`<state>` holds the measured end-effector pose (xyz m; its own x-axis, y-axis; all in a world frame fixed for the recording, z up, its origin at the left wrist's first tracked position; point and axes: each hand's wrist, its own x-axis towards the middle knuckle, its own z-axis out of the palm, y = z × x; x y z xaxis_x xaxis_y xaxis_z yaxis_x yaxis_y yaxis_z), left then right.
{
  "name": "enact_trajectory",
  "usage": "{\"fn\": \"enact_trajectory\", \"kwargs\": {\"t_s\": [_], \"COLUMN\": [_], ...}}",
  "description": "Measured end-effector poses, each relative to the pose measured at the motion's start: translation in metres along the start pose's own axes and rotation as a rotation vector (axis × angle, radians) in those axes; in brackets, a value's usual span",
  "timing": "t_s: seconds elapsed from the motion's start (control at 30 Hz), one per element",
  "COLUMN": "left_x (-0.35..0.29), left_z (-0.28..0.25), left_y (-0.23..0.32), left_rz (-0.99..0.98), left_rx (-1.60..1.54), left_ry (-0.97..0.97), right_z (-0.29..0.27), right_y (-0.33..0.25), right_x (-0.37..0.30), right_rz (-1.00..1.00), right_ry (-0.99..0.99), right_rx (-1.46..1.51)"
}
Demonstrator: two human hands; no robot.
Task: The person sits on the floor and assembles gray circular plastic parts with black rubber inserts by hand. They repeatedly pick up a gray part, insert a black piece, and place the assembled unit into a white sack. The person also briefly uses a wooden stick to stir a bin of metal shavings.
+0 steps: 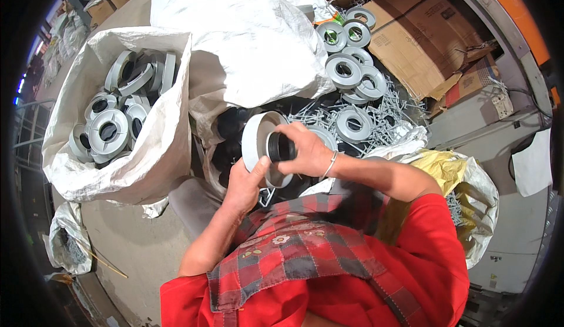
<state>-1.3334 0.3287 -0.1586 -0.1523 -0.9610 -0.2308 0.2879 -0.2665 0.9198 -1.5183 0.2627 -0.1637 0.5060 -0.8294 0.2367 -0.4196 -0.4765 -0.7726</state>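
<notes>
My left hand [242, 186] grips the lower rim of a grey round plastic part [252, 141], its thumb pressed on the edge. The part is tilted up on its side in front of my lap. My right hand [306, 151], with a thin bracelet at its wrist, has its fingers curled round a black ribbed ring [274, 147] at the centre of the grey part. Whether the ring is fully seated in it, I cannot tell. Just beyond my hands lie more grey round parts [354, 125] on a heap of small grey plastic pieces [385, 118].
At the left stands an open white woven sack [141, 180] holding several grey round parts [108, 132]. A large white sack [252, 39] bulges ahead. Cardboard boxes [411, 39] are at the far right, a yellow-and-white bag [479, 204] beside my right arm, and a small sack [66, 239] at lower left.
</notes>
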Motion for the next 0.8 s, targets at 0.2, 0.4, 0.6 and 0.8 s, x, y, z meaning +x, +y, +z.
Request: {"fn": "enact_trajectory", "kwargs": {"t_s": [0.2, 0.4, 0.6, 0.8], "left_x": [-0.020, -0.029, -0.019, -0.016], "left_z": [0.006, -0.015, -0.021, -0.028], "left_y": [0.016, 0.036, 0.040, 0.012], "left_rz": [0.724, 0.434, 0.374, 0.752], "left_rx": [0.914, 0.869, 0.801, 1.297], "left_ry": [-0.231, -0.358, -0.420, -0.441], "right_z": [0.007, -0.005, -0.002, -0.001], "right_y": [-0.006, 0.009, 0.032, 0.003], "right_x": [0.004, -0.005, -0.022, -0.020], "right_rz": [0.751, 0.350, 0.492, 0.723], "right_ry": [-0.190, -0.139, -0.130, -0.160], "right_rx": [1.589, 0.956, 1.196, 1.674]}}
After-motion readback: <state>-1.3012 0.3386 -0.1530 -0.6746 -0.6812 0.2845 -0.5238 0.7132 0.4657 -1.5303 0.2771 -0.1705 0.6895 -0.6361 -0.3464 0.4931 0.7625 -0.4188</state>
